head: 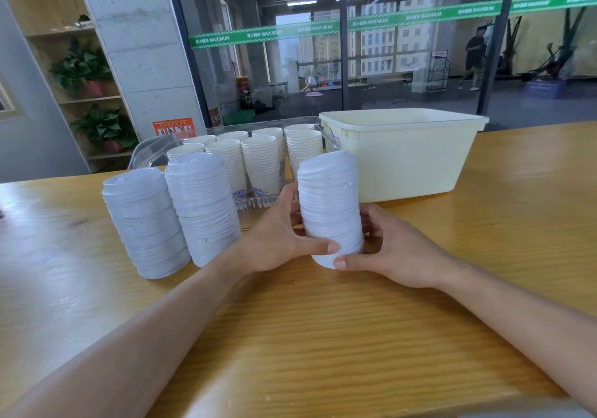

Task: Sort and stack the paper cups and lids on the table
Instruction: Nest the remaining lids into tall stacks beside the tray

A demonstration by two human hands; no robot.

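The tall lid stack (pixel 329 207) is held upright between left hand (pixel 277 236) and right hand (pixel 394 249), right of the two standing lid stacks (pixel 200 207).

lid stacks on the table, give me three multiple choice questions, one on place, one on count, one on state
1. Where do the cup stacks stand?
A. in the clear tray
B. in the cream tub
C. on the bare table

2. How many lid stacks are on the table?
A. one
B. three
C. five

3. What is happening to the right lid stack?
A. it lies tipped over
B. it stands untouched
C. both hands hold it

Answers:
1. A, the cups sit in rows inside the clear tray behind the lids.
2. B, the left lid stack, the middle lid stack and the right one.
3. C, the left hand and right hand curl round its lower part, thumbs in front.
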